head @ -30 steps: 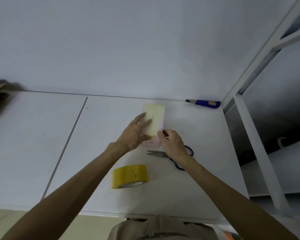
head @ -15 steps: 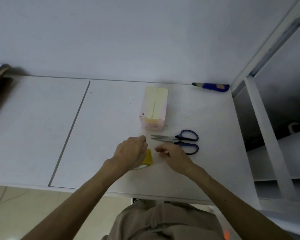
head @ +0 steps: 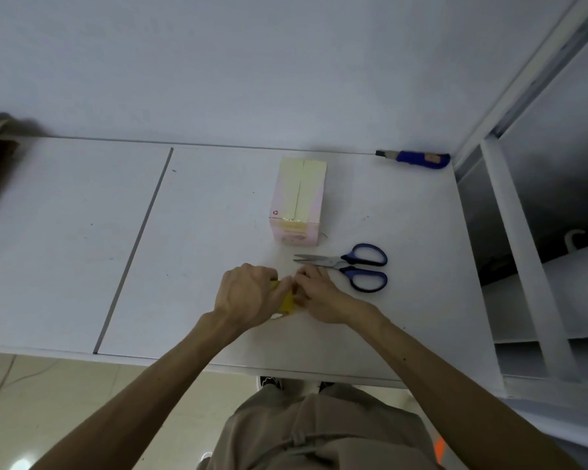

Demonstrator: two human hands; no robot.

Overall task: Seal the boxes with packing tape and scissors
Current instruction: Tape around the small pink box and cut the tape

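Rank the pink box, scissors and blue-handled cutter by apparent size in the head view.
Largest: pink box.
Then scissors, similar in length but covering less area.
Smallest: blue-handled cutter, though it lies farthest away.

The tape roll (head: 288, 302) is yellow, the box (head: 314, 212) pale pink with a pale yellow strip (head: 301, 189), the scissors (head: 352, 267) blue-handled, the knife (head: 418, 160) blue, the table (head: 218, 212) white.
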